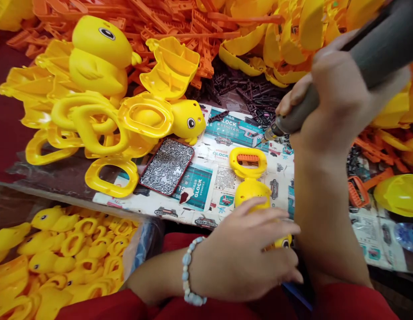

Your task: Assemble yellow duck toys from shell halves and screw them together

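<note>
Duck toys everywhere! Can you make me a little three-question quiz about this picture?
1. True or false: the right hand holds a grey electric screwdriver.
2. What rests under the left hand? A) a yellow duck toy B) a blue cup C) a spoon
3. Fill in: the small red tray on the printed paper is full of silver ____.

Key: 1 true. 2 A. 3 screws.
</note>
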{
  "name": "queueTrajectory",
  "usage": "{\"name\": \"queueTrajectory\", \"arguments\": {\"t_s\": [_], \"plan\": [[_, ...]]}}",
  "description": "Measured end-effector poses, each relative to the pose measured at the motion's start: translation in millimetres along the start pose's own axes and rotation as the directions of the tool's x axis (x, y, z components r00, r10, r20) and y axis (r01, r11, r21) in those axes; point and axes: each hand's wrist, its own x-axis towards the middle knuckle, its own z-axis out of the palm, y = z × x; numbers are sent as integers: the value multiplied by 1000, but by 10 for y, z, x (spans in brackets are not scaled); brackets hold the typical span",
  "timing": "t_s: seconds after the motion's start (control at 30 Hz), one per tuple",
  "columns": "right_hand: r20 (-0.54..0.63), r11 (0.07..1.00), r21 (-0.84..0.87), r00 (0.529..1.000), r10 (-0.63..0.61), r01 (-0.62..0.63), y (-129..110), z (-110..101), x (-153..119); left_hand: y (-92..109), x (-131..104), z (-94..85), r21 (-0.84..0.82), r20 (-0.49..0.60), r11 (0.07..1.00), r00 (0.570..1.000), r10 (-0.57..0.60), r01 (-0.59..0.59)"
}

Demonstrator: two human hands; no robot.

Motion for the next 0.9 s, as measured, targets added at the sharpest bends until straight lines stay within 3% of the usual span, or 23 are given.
{"name": "queueTrajectory", "arguments": {"t_s": [0.1,0.23,0.7,0.9], "plan": [[-66,989,88,991,-113,119,163,64,28,68,-40,121,2,29,990,989,143,-143],[-68,997,52,996,-54,57,239,90,53,57,-61,222,9,14,978,978,209,-209],[-113,995,88,993,-34,44,284,123,33,21,-51,285,-10,62,981,979,196,-196],[-70,996,57,996,-61,65,332,96,-13,4,-59,369,-15,14,979,979,204,-204]]}}
